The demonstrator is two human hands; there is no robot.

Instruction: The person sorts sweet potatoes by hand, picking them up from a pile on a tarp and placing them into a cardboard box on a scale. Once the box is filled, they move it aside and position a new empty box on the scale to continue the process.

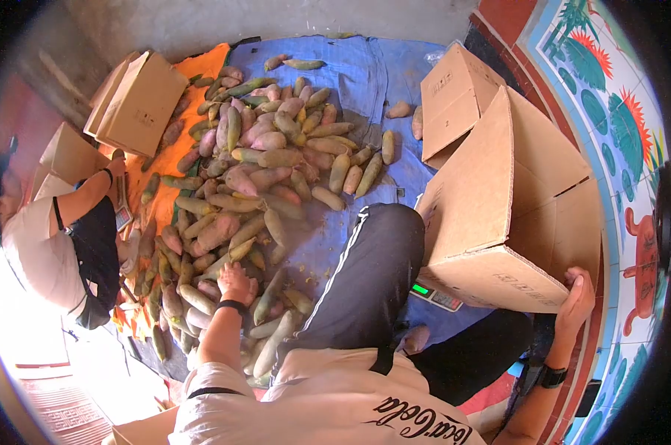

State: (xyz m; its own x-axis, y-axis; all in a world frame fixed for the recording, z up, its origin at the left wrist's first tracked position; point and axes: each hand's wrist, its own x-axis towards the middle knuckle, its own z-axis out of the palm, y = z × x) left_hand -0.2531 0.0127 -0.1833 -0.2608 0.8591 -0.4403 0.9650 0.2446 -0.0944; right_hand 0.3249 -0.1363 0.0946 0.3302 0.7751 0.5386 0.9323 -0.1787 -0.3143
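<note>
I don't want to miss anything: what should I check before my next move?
1. Right hand on the open box: ok, at its edge.
2. Left hand gripping a vegetable: cannot tell; it's on the pile.
3. Scale display lit: ok, green; reading too small.
4. Box seated squarely on the scale: cannot tell; its underside is hidden.
5. Vegetables all gathered: not ok; some lie apart on the blue sheet.
6. Co-worker clear of both hands: ok, across the pile.
</note>
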